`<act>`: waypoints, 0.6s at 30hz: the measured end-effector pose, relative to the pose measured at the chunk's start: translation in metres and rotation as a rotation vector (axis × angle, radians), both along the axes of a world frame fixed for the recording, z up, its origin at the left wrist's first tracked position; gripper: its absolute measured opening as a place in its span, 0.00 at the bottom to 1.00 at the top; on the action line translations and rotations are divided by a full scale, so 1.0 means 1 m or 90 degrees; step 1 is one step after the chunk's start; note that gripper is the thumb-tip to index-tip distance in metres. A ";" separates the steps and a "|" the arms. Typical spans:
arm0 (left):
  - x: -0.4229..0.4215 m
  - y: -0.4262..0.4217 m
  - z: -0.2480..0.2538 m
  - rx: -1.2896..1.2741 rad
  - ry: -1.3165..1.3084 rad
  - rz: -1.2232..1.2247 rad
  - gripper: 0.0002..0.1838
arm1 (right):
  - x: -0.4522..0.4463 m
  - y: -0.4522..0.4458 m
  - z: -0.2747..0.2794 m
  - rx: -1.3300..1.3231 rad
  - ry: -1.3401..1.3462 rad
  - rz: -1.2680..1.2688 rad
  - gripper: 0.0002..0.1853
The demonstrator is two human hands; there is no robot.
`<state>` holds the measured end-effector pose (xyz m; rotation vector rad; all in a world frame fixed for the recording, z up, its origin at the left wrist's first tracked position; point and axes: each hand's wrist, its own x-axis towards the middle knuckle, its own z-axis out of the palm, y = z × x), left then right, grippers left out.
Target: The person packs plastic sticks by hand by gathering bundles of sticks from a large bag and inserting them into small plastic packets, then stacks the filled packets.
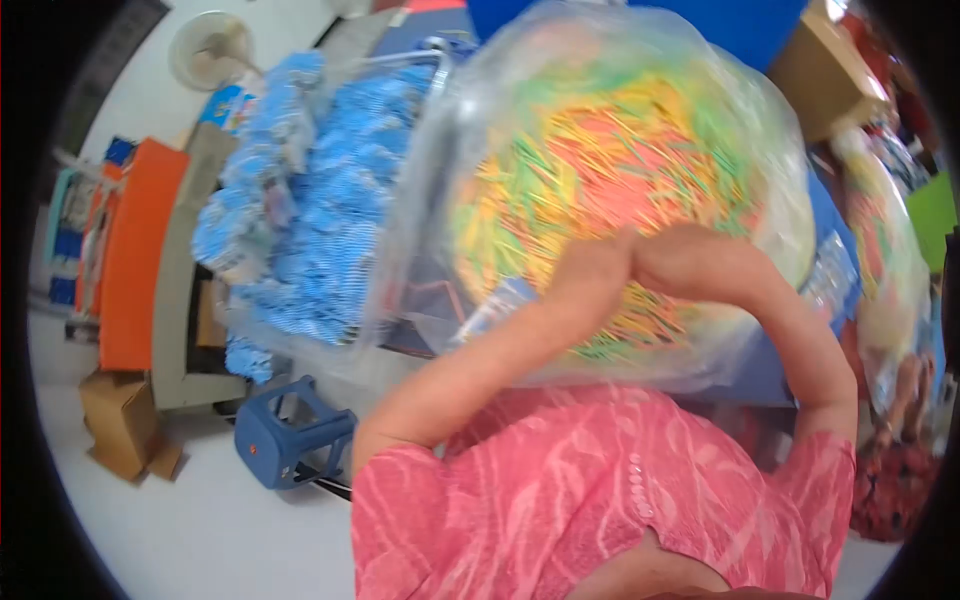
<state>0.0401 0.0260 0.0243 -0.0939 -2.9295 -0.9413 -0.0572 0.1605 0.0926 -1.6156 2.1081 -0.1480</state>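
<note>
My left hand (590, 268) and my right hand (680, 262) meet over a large clear plastic bag (790, 130). The bag lies wide open and is heaped with thin yellow, green and orange-red strips (610, 150). Both hands are closed, knuckles towards me and fingertips tucked out of sight. Whatever they hold between them is hidden and blurred. Below the hands, more of the strips (640, 325) show inside the bag. Beside my left forearm lies a small clear packet with blue and white print (500, 305).
Left of the bag are piles of blue striped pieces (345, 200) in clear plastic. A blue plastic stool (290, 435) and an open cardboard box (125, 425) stand on the floor. A fan (212, 48) is at the back left, a cardboard box (825, 75) at the back right. Another person's hand (910, 395) shows at right.
</note>
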 end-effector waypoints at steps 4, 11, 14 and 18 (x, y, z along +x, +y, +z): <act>0.012 -0.005 -0.007 0.105 0.033 0.022 0.10 | -0.001 0.007 -0.001 -0.211 -0.021 -0.035 0.11; 0.036 -0.003 0.007 0.469 -0.121 0.041 0.12 | 0.037 -0.009 -0.025 -0.517 -0.115 -0.158 0.14; 0.045 0.001 -0.011 0.503 0.095 -0.042 0.14 | 0.056 -0.010 -0.049 -0.613 -0.113 -0.160 0.15; 0.084 -0.003 0.006 0.282 0.033 0.097 0.25 | 0.064 -0.002 -0.065 -0.622 -0.156 -0.247 0.15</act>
